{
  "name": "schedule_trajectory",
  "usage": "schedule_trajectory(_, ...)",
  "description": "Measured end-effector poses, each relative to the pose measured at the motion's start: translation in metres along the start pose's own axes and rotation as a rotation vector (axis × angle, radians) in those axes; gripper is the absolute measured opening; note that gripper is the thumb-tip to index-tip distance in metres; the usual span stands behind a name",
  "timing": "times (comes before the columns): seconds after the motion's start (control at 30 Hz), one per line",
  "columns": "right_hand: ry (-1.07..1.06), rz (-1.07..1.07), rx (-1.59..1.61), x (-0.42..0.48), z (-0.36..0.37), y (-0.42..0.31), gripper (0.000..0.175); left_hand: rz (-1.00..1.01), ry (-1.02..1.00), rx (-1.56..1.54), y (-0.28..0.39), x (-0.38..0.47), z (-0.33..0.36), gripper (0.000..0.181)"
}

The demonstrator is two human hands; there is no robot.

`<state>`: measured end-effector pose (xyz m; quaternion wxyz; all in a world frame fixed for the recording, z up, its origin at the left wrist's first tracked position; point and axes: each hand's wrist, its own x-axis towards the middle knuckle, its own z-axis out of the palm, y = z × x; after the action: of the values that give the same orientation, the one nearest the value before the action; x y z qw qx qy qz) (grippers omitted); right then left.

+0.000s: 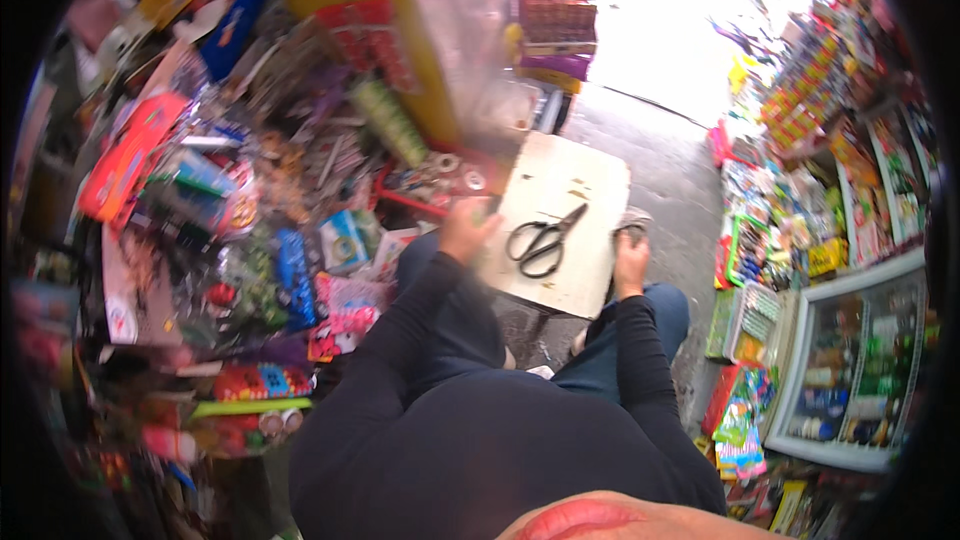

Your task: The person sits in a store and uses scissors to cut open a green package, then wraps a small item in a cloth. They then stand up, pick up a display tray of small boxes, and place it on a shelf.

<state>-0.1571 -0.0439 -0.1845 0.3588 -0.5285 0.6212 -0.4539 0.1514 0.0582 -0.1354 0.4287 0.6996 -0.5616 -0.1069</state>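
A pair of dark-handled scissors (546, 244) lies on a pale wooden board (574, 165) in front of my knees. My left hand (469, 229), slightly blurred, is at the board's left edge; whether it holds anything is unclear. Along the right edge, my right hand (631, 259) has curled fingers beside a small greyish, cloth-like thing (635, 221); its grip is hard to make out. Just beyond my left hand sits a red plastic basket (382, 191) with rolls of tape and small items inside.
Heaped packaged goods (255, 187) crowd the left side, near a large yellow and black box (442, 101). Stacked packages (555, 15) stand beyond the board. Grey concrete floor (675, 157) runs along the right, bordered by shelves of goods and a glass-door fridge (795, 315).
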Motion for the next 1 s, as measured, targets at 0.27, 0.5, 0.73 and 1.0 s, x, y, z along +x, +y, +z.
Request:
schedule_trajectory(0.27, -0.001, -0.149, 0.228, -0.009, -0.009, -0.012, 0.026, 0.061, -0.474, 0.467, 0.074, -0.014, 0.007, 0.055)
schedule_trajectory(0.5, -0.047, -0.060, 0.275, -0.013, -0.015, -0.033, 0.033, -0.023, -0.633, 0.504, 0.084, -0.006, 0.012, 0.062)
schedule_trajectory(0.73, -0.031, 0.040, 0.542, -0.008, -0.009, -0.020, 0.043, 0.068, -0.534, 0.416, 0.077, -0.005, 0.045, 0.062)
schedule_trajectory(1.0, -0.318, 0.321, 1.029, 0.010, -0.066, -0.036, 0.025, -0.801, -0.582, -1.490, 0.065, 0.009, 0.021, 0.048)
